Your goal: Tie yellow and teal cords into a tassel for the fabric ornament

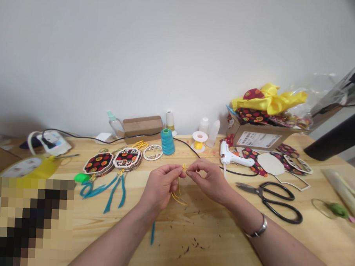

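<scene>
Between my two hands is a thin yellow cord (179, 197), with a small loop showing at the fingertips and slack strands hanging below. My left hand (163, 183) pinches the cord between thumb and forefinger. Close beside it, my right hand (206, 177) pinches the cord near the loop. Under my left wrist a strip of blue thread (152, 233) sticks out. Behind the hands stand a cone of blue thread (167, 142) and a spool of yellow cord (198, 143). How the cord is knotted is too small to make out.
Large black-handled scissors (270, 198) and a white glue gun (237, 157) lie to the right. A cardboard box (258, 138) of fabric stands behind them. Stacked patterned ornaments (126, 158) with blue tassels (115, 193) lie left. Dark scraps (187, 250) dot the front.
</scene>
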The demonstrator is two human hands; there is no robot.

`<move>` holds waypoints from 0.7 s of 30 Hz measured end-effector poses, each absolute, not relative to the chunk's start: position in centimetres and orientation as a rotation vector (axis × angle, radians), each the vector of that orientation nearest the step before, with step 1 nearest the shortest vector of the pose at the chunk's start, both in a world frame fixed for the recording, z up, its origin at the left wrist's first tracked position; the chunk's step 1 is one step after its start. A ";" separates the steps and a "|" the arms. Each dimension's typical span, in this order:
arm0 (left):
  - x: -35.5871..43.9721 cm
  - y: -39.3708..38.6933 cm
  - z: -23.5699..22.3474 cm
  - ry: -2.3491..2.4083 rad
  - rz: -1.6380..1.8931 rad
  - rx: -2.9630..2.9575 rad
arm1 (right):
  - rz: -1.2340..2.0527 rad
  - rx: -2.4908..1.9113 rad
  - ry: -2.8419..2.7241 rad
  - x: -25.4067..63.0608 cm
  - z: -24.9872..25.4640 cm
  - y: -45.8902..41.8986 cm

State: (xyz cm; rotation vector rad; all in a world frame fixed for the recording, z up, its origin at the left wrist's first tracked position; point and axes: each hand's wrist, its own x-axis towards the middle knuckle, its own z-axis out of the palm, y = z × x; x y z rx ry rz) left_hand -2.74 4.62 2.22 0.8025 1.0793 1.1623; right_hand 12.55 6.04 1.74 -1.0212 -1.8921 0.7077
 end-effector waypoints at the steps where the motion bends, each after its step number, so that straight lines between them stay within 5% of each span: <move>1: -2.8 4.6 2.2 1.085 1.163 0.810 | 0.694 -1.014 -1.893 12.6 1.7 6.0; 13: -2.4 4.3 1.7 1.122 1.143 0.951 | 0.332 -0.848 -2.105 12.7 1.8 5.7; 21: -2.6 4.4 2.3 0.994 1.088 0.732 | 0.441 -0.857 -1.859 12.9 1.9 6.2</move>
